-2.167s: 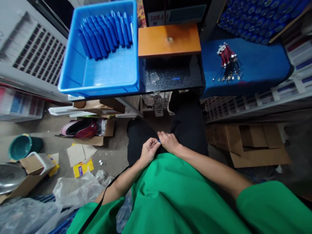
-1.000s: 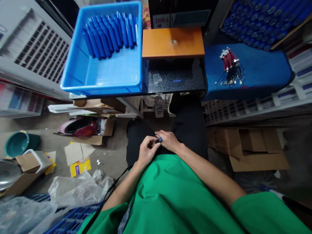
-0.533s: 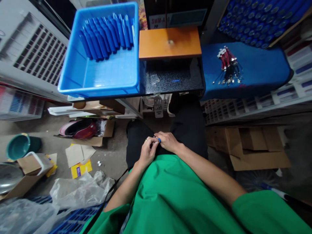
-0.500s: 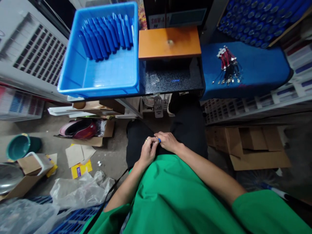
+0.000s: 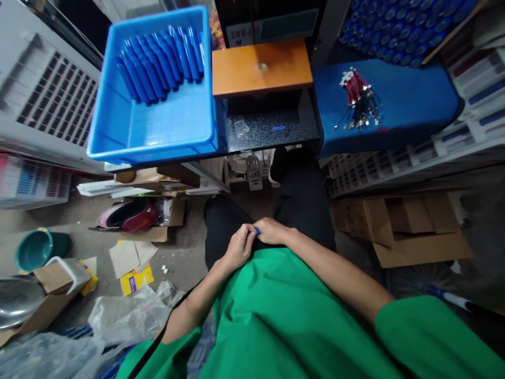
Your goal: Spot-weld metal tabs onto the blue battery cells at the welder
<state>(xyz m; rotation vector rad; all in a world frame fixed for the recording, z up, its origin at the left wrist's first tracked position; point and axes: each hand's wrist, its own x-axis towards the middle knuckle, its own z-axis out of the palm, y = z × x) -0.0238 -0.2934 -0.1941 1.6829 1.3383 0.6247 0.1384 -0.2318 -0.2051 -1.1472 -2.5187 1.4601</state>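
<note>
Over my lap, my left hand (image 5: 241, 245) and my right hand (image 5: 272, 231) meet, fingertips close together. Between them shows a small bit of a blue piece (image 5: 258, 231); the rest is covered by my fingers, so its full shape cannot be made out. Thumb and fingers of my left hand are pinched at its left end. My right hand is curled around its other side. Ahead, a light blue plastic bin (image 5: 153, 152) holds rows of blue wrapped cylinders (image 5: 158, 66), which look like battery cells.
An orange box-shaped block (image 5: 262, 68) overhangs a dark speckled tabletop (image 5: 256, 131). Red and black wire leads with white connectors (image 5: 357, 95) lie on a blue cloth (image 5: 410, 100). Stacked blue cylinders (image 5: 394, 31) stand behind. Cardboard boxes (image 5: 418, 231), a helmet (image 5: 136, 215) and plastic bags (image 5: 122, 316) are on the floor.
My hands have closed in more tightly around the blue piece, and the fingers of my left hand are more curled. The whole view has shifted slightly.
</note>
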